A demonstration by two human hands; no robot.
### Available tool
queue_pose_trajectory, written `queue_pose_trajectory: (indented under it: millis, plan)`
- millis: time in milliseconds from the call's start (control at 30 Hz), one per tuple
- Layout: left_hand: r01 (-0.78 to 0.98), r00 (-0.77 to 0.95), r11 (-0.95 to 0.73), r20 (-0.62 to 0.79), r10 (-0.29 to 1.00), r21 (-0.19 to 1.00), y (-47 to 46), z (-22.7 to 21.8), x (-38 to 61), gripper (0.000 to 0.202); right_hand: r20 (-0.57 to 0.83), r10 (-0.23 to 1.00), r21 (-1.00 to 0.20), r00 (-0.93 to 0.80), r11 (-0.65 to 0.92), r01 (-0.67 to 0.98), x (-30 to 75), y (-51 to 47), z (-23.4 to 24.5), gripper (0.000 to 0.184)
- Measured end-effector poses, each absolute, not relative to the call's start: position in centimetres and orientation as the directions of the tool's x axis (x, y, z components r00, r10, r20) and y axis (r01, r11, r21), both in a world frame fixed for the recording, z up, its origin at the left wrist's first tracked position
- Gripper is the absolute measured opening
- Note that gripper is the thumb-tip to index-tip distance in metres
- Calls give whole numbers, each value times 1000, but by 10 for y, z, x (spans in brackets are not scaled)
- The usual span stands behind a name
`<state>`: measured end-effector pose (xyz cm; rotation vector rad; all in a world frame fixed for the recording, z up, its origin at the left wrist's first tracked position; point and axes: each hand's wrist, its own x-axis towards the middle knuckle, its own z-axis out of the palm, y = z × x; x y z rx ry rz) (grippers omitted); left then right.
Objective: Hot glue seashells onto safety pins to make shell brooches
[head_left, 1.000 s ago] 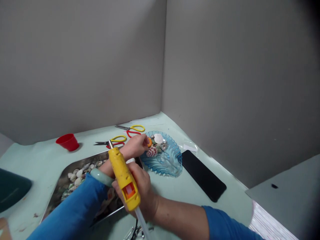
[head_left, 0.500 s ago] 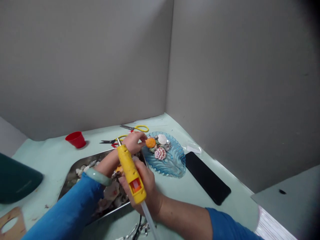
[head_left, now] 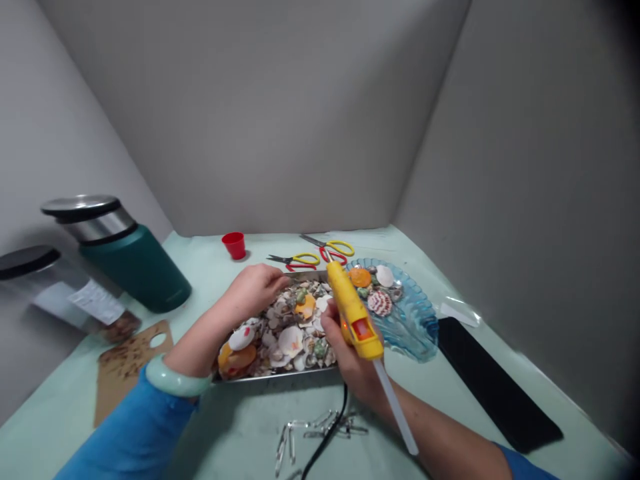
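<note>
My right hand (head_left: 350, 353) is wrapped round a yellow glue gun (head_left: 353, 312) with a clear glue stick out of its back, nozzle pointing away over the metal tray's right end. My left hand (head_left: 253, 288) reaches into the metal tray (head_left: 280, 377) of mixed seashells (head_left: 293, 330), fingers curled down among the shells; whether they hold one is hidden. To the right lies a blue glass dish (head_left: 415, 320) holding an orange shell (head_left: 359, 277), a white shell (head_left: 385, 275) and a red-striped shell (head_left: 380, 303).
Two pairs of yellow and red scissors (head_left: 313, 257) and a red cup (head_left: 235, 245) lie behind the tray. A dark green flask (head_left: 127, 257) and a brown board (head_left: 127, 363) are on the left. A black phone (head_left: 495, 387) lies right; spare glue sticks (head_left: 310, 433) lie in front.
My left hand left the orange shell in the blue dish and moved left into the tray of shells. The view swung left, bringing the flask into sight.
</note>
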<state>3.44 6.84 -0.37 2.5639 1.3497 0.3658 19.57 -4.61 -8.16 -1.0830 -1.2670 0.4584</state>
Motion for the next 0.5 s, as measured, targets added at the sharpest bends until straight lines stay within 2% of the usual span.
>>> queue_pose_trajectory:
  millis: [100,233,367,500]
  plan:
    - [812,484,-491,106,869,317,63,-11,10,25,476,830,-870,292,395,296,197,-48,-77,19]
    - [841,437,-443,93,895,312,56,-19,-9,25,420,863,-898,281,349,270,196,-48,-74,21]
    - [821,502,-500,68,862,274,47,-24,-4,31,339,886,-937,317,288,198,194,-46,-78,27]
    - [771,601,-573,-23,799,278,36,-29,10,24,298,892,-951,339,247,186,194,-45,-81,32]
